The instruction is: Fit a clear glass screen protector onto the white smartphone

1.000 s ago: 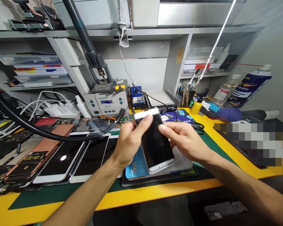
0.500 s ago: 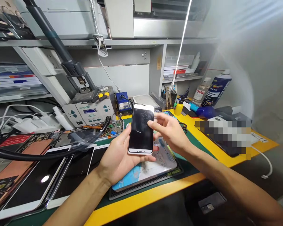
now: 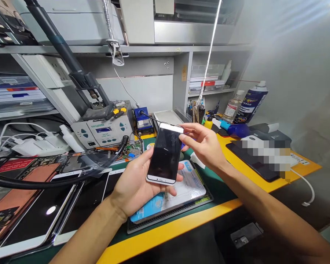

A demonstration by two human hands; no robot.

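A white-framed smartphone (image 3: 165, 156) with a dark screen is held up in front of me, tilted slightly to the right. Small light marks show on its glass, with smudges at the upper right. My left hand (image 3: 137, 179) cradles it from below and the left, thumb along the left edge and fingertips showing past the right edge. At the upper right corner, my right hand (image 3: 203, 145) grips the edge between thumb and fingers; the fingers behind are partly hidden. Beneath the phone lies a blue and white flat pack (image 3: 181, 192) on a dark perforated plate (image 3: 206, 200).
Large white-framed screens (image 3: 33, 216) lie at the left. Behind stand a grey rework station (image 3: 104, 134) and a blue soldering unit (image 3: 143, 121). A black hose (image 3: 44, 185) crosses the left side. A spray can (image 3: 251, 102) and bottle (image 3: 233, 106) stand back right, beyond a dark tablet-like slab (image 3: 250, 161).
The phone has tilted clockwise, its top moving right. My right hand has shifted a little right and up, its thumb going from the screen to the edge.
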